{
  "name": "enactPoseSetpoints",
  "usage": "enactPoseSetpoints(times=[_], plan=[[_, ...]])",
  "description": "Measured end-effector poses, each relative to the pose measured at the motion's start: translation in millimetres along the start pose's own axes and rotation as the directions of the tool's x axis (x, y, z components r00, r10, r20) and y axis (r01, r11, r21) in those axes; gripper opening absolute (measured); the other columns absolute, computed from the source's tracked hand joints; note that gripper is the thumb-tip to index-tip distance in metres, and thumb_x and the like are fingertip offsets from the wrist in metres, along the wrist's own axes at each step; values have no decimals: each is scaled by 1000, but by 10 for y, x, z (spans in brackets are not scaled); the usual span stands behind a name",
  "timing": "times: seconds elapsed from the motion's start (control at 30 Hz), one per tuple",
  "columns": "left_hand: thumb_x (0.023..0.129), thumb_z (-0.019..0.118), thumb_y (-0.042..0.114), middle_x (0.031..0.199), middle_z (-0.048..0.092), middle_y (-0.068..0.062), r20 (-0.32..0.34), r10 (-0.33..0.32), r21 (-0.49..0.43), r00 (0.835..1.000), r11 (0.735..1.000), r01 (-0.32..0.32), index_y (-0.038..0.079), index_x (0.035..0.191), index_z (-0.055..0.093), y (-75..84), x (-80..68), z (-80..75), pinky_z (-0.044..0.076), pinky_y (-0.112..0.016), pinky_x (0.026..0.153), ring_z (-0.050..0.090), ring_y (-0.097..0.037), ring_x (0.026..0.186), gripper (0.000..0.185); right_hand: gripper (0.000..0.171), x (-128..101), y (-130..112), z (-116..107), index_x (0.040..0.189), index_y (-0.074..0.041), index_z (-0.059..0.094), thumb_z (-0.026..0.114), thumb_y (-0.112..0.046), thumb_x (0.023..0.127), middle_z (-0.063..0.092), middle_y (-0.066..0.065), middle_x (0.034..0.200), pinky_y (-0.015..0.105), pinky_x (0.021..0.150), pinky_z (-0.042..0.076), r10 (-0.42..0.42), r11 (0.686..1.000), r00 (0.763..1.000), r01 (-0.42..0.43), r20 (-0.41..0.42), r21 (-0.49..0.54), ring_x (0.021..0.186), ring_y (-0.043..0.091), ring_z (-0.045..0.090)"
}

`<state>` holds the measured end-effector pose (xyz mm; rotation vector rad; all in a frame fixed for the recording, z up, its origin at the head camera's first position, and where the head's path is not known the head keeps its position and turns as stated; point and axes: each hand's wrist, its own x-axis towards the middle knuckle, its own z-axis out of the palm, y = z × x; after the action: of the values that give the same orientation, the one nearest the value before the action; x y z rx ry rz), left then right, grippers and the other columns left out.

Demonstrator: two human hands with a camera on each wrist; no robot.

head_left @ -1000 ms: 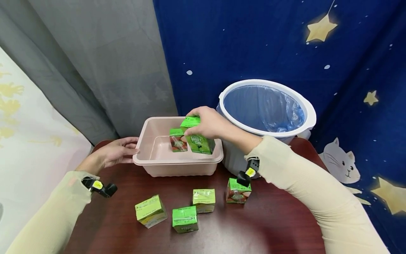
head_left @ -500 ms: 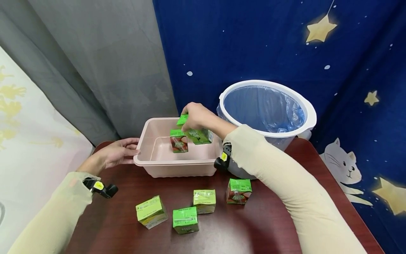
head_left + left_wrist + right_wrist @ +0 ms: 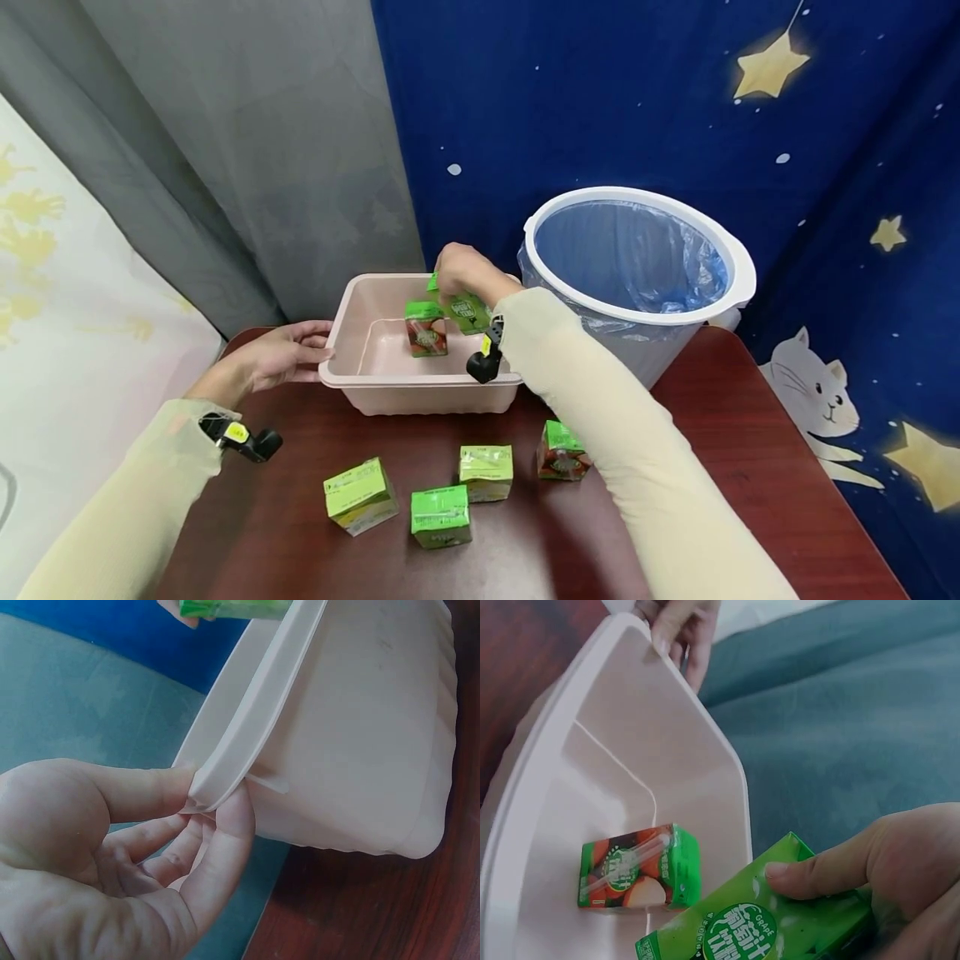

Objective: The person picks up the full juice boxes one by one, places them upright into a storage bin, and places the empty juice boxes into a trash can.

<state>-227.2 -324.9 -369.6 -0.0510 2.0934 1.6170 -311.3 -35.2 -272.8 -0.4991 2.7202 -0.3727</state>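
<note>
Tub (image 3: 352, 379), pink, on bench (image 3: 720, 433). Right hand (image 3: 461, 271): fingers curled round grape carton (image 3: 471, 312), held over tub's far right corner. Apple carton (image 3: 425, 327): upright inside tub, just left of grape carton. Left hand (image 3: 281, 357): pinching tub's left rim. Four cartons (image 3: 441, 517): on bench, before tub. Bin (image 3: 637, 275): right of tub.

Bright even light, soft shadows, wide-angle edge warp.
</note>
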Motion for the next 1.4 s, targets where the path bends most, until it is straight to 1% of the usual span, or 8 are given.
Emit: enactPoseSetpoints(times=[0.13,0.43,0.73,0.87,1.0,1.07,1.27,1.4], plan=[[103,58,4,141,43,-23,9,-2,-8,1000,1000,2,-3,160,12,-15,-14,-3,59,-35,87,66,-17,103,73,18,92,-12,38,102,-7,73,79,-9,86,65,5,105,27,78,56,41,998,999,-41,-3,-57,87,17,58],[103,57,4,141,42,-24,11,0,-16,1000,1000,0,-3,160,12,-10,-17,-9,59,-34,87,66,-17,103,73,25,171,-55,114,103,-4,68,82,-4,83,63,8,107,30,84,55,136,991,989,-135,-57,24,90,20,55],[104,57,4,142,42,-24,14,1,10,1000,1000,-1,-4,160,12,0,-32,13,59,-35,86,64,-17,103,72,21,299,104,291,105,-4,70,75,-1,85,62,7,108,27,80,50,217,973,973,-210,-75,92,89,20,50],[104,55,2,143,41,-25,7,-8,4,1000,1000,8,-3,160,13,7,-27,5,59,-34,86,64,-19,106,70,21,429,225,363,101,-3,72,75,0,80,65,7,106,27,82,53,210,976,972,-202,-102,87,88,20,52],[104,53,1,145,39,-26,9,-7,2,1000,1000,7,-2,160,13,4,-26,-1,59,-34,86,64,-20,107,69,17,548,357,436,93,-3,73,72,0,77,64,9,101,28,76,54,192,979,974,-182,-119,90,84,21,52],[104,54,1,145,39,-26,8,-7,4,1000,1000,7,-2,160,14,4,-30,0,59,-34,86,64,-21,107,70,18,552,410,467,97,-2,74,71,-1,79,65,11,104,29,77,54,167,983,980,-157,-106,97,85,22,52],[103,59,4,144,40,-27,-13,1,32,1000,999,0,-3,160,16,19,-38,1,59,-36,87,64,-23,109,71,39,458,525,560,126,-6,71,73,-5,87,65,12,120,28,81,52,106,981,990,-90,-88,174,91,19,53],[103,58,4,145,40,-28,-16,-5,31,1000,1000,5,-3,160,16,22,-42,0,59,-37,88,64,-24,110,71,41,451,569,637,127,-7,70,73,-3,86,65,13,115,28,76,49,104,968,990,-78,-96,239,89,20,52]])
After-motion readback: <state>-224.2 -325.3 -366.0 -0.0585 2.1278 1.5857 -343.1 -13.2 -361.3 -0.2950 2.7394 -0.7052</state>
